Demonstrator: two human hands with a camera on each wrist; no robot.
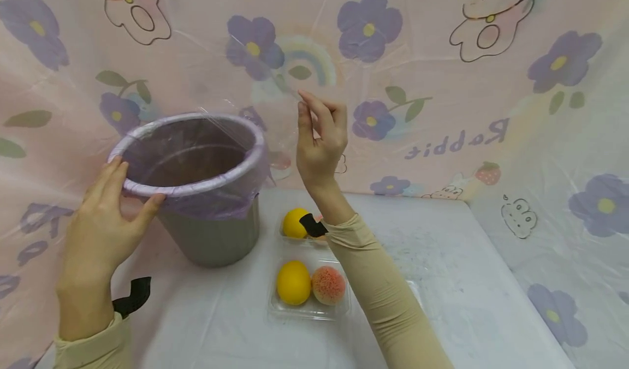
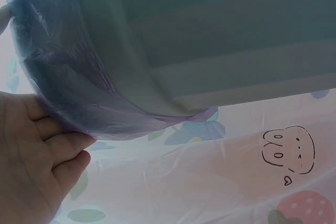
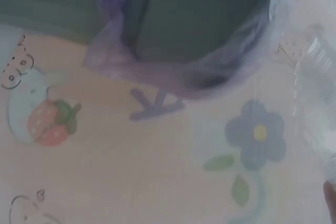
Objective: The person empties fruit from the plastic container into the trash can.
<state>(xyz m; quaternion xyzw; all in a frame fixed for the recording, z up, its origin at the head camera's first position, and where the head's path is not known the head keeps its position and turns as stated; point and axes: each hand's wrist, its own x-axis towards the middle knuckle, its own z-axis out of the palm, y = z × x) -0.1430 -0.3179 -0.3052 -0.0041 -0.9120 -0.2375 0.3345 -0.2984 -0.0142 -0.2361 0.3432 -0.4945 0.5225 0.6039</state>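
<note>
A grey trash bin [image 1: 211, 238] is lined with a purple bag [image 1: 221, 205] folded over its rim. My left hand [image 1: 103, 221] rests against the rim's near left side, thumb and fingers spread. In the left wrist view its fingertips touch the bag-covered edge. Raised to the right of the bin, my right hand [image 1: 321, 140] pinches thin clear plastic film between thumb and fingertips. Crinkled clear film [image 3: 317, 93] also shows at the right of the right wrist view, and streaks of it cross above the bin's opening.
On the white table [image 1: 221, 325], a clear plastic tray [image 1: 314, 315] holds a yellow ball [image 1: 294, 283] and a speckled pink ball [image 1: 328, 285]. Behind it, another tray with a yellow ball [image 1: 295, 222] is partly hidden by my right wrist. A patterned curtain [image 1: 417, 101] encloses the table.
</note>
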